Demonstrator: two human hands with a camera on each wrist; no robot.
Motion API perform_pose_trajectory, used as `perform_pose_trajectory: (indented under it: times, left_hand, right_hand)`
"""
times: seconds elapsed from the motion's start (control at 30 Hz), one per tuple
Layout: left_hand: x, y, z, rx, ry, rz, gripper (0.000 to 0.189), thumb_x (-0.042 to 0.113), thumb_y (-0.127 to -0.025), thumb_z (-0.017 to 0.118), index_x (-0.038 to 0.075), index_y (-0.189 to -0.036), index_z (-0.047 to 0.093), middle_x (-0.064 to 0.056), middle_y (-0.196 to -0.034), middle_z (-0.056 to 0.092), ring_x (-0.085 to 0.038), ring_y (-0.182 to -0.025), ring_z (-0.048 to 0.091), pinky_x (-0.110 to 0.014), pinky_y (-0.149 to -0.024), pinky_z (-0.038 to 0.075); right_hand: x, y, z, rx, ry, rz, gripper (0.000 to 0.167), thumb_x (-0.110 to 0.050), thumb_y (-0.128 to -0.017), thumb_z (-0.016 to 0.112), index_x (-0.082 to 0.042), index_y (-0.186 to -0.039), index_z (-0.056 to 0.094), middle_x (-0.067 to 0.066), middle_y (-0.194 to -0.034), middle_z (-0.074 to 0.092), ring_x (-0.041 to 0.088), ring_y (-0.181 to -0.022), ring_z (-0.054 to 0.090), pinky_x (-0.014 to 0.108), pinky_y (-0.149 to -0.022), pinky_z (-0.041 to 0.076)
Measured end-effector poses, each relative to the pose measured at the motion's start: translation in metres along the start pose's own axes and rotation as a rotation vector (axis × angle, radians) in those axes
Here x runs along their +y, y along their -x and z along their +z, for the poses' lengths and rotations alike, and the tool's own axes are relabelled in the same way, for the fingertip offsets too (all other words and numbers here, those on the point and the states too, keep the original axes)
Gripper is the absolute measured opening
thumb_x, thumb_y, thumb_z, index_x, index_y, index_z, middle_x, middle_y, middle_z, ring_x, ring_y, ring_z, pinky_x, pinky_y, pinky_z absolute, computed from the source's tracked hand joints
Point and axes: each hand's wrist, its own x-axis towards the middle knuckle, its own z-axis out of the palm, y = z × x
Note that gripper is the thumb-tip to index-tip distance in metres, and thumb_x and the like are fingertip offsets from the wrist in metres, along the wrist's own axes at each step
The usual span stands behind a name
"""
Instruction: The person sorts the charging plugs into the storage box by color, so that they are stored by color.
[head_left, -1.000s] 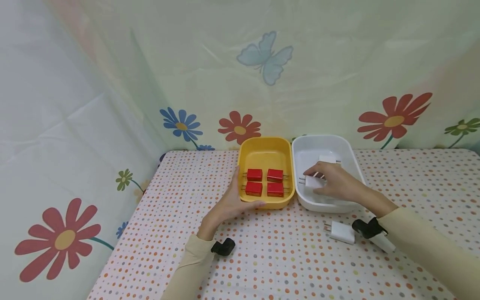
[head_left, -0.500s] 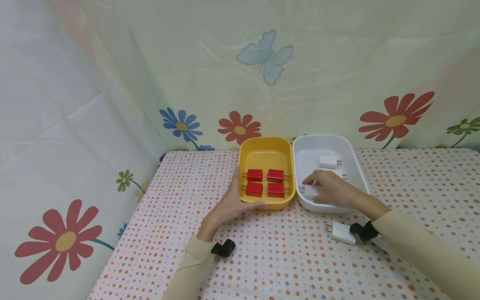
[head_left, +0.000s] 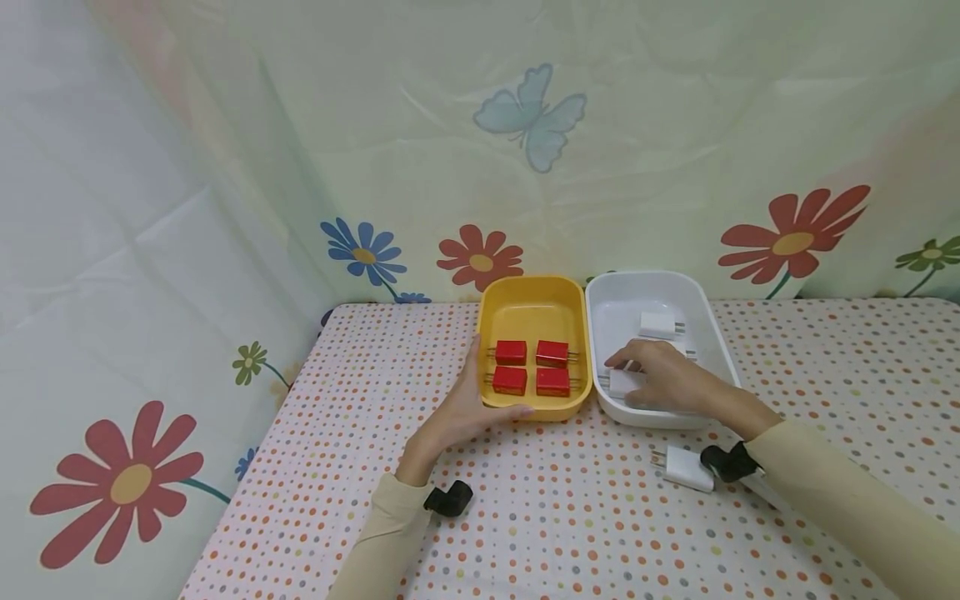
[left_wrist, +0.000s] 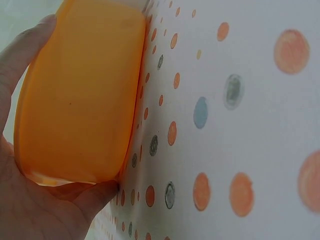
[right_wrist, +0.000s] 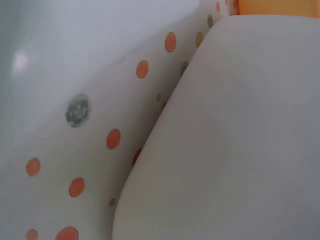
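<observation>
In the head view my left hand point(head_left: 459, 410) holds the front left corner of a yellow tray point(head_left: 534, 411), fingers along its side and thumb across the front. The left wrist view shows this grip on the tray point(left_wrist: 80, 95) from outside. Inside the tray lie several red charger plugs point(head_left: 511, 353). My right hand point(head_left: 667, 379) pinches a white charger plug point(head_left: 624, 384) low in the front of the white tray point(head_left: 613, 304); its prongs point left. Farther back in that tray lies another white charger plug point(head_left: 657, 325). The right wrist view shows only the tray's outside point(right_wrist: 225, 140), hiding the hand.
On the dotted tablecloth point(head_left: 555, 525), in front of the white tray, lies a white charger plug point(head_left: 688, 468); another white piece beside it is mostly hidden under my right wrist. Both trays stand side by side against a flowered curtain point(head_left: 637, 192).
My right hand has lowered the white charger plug toward the front of the white tray, then stayed there. My left hand has kept its hold on the yellow tray.
</observation>
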Motion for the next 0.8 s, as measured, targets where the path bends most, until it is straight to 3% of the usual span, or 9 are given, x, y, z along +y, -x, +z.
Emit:
perform_pose_trajectory:
  times: [0.37, 0.63, 0.8]
  left_hand:
    - [0.002, 0.002, 0.001, 0.025, -0.036, -0.023, 0.129, 0.029, -0.085, 0.09, 0.022, -0.168, -0.008, -0.005, -0.168, 0.027, -0.023, -0.15, 0.034, -0.054, -0.12, 0.034]
    - [0.003, 0.002, 0.0, 0.018, -0.028, -0.003, 0.128, 0.028, -0.085, 0.089, 0.021, -0.168, -0.008, -0.006, -0.168, 0.027, -0.023, -0.149, 0.035, -0.053, -0.12, 0.035]
    - [0.002, 0.001, -0.001, 0.008, -0.014, 0.016, 0.127, 0.027, -0.085, 0.089, 0.021, -0.168, -0.007, -0.007, -0.167, 0.028, -0.024, -0.148, 0.036, -0.054, -0.12, 0.035]
  right_hand:
    - [-0.011, 0.028, -0.02, 0.13, 0.011, -0.114, 0.043, -0.001, -0.08, 0.088, 0.006, -0.119, 0.071, 0.02, -0.115, 0.071, 0.036, -0.099, 0.069, 0.054, -0.087, 0.059]
    - [-0.025, 0.077, -0.037, 0.201, 0.018, -0.088, 0.05, -0.009, -0.08, 0.091, -0.002, -0.125, 0.072, 0.014, -0.117, 0.07, 0.036, -0.103, 0.069, 0.056, -0.086, 0.059]
    - [-0.024, 0.108, -0.034, 0.238, 0.059, -0.09, 0.051, -0.009, -0.074, 0.095, -0.006, -0.12, 0.075, 0.009, -0.113, 0.072, 0.03, -0.097, 0.071, 0.048, -0.076, 0.062]
